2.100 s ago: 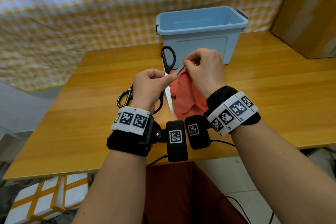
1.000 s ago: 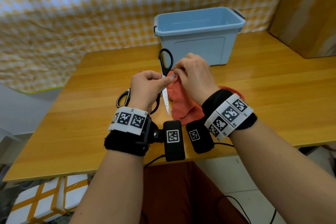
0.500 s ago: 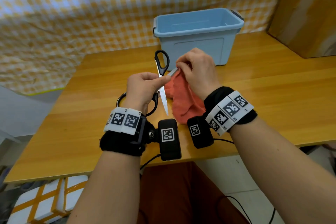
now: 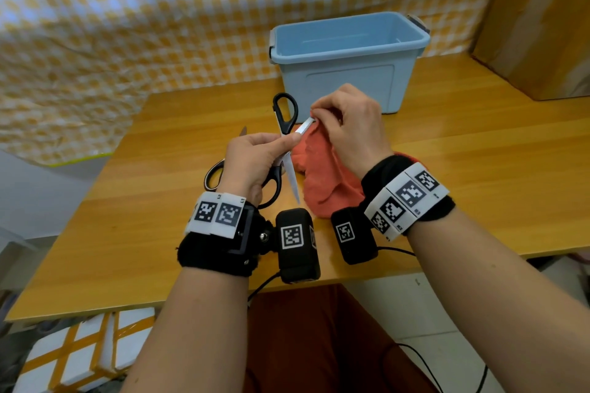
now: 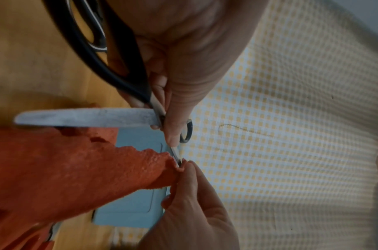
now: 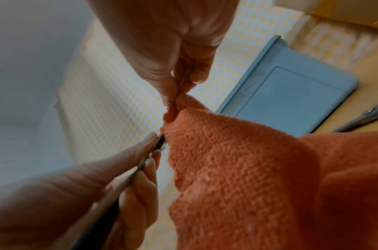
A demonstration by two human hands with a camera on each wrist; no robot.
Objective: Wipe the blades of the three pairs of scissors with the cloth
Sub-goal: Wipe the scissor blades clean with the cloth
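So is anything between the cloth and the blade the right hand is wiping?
Nothing visible. The right hand pinches the cloth straight around the blade; the left hand grips the scissors near the pivot, clear of that stretch.

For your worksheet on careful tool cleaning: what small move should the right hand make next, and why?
Probably slide the pinched orange cloth toward the blade's tip: the right hand pinches it round one blade of the open black-handled scissors, which the left hand holds near the pivot.
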